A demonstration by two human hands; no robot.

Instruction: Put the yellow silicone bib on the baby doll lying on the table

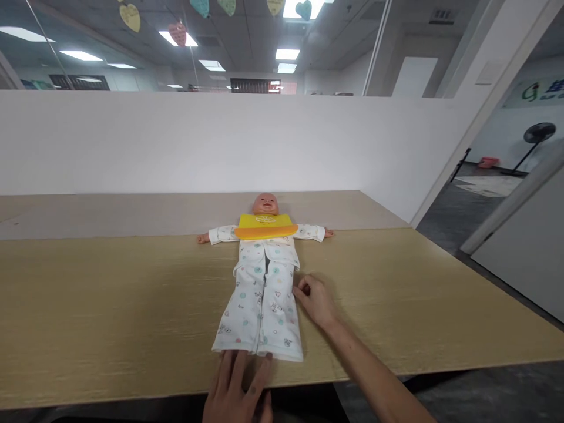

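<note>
A baby doll (265, 204) lies on its back on the table, arms spread. It wears a white printed top (224, 234) and white printed trousers (259, 311). A yellow bib (264, 221) with an orange lower pocket covers its chest. My right hand (316, 301) is closed in a pinch at the right side edge of the trousers, near the thigh. My left hand (238, 388) has its fingers stretched out at the trouser hem, by the table's front edge. The doll's feet are not visible.
The wooden table (110, 305) meets a white partition (198, 141) topped with glass, where paper hearts (130, 17) hang. Past the opening on the right stand a black fan (539, 133) and a red basket (488, 162) on the floor.
</note>
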